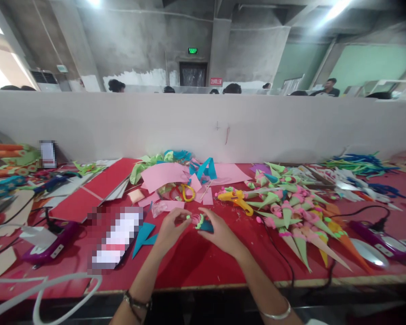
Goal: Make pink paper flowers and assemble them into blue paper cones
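Fingers of left hand [171, 227] and right hand [221, 234] pinch one teal cone [206, 225] (pink-and-green frill).

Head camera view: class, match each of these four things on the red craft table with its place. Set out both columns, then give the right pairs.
Things
1. yellow glue gun
2. pile of paper cones
3. teal cut-out
4. small craft piece

Places
A. held between the left hand and the right hand
B. flat on the red table, left of the left hand
C. just beyond the right hand, next to the cones
D. spread out to the right of both hands

Pairs: 1-C, 2-D, 3-B, 4-A
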The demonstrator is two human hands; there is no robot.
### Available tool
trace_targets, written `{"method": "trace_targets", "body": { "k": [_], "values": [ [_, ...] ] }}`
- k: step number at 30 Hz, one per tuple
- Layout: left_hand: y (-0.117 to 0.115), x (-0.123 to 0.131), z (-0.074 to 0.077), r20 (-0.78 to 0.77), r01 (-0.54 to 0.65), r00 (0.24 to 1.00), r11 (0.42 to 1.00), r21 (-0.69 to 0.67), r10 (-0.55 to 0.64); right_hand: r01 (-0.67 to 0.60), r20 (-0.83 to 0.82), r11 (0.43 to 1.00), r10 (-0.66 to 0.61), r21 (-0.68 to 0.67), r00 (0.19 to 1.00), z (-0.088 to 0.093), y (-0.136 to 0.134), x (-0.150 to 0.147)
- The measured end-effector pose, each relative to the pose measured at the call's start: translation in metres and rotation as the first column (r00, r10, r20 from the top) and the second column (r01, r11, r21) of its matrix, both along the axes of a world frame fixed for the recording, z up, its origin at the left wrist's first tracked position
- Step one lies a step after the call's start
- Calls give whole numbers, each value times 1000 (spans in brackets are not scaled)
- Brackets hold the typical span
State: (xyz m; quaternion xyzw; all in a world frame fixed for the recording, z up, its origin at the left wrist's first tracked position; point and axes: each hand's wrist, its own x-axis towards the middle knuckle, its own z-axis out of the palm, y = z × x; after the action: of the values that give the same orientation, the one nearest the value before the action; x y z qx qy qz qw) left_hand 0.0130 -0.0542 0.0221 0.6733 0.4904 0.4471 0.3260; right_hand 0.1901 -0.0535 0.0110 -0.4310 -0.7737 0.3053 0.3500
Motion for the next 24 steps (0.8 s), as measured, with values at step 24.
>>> {"method": "trace_targets", "body": {
  "k": [24],
  "values": [
    [-28, -66, -26, -724, -100, 685, 995, 23, 86, 188, 74, 937, -173, -295, 982, -12, -24, 17]
  ]
}}
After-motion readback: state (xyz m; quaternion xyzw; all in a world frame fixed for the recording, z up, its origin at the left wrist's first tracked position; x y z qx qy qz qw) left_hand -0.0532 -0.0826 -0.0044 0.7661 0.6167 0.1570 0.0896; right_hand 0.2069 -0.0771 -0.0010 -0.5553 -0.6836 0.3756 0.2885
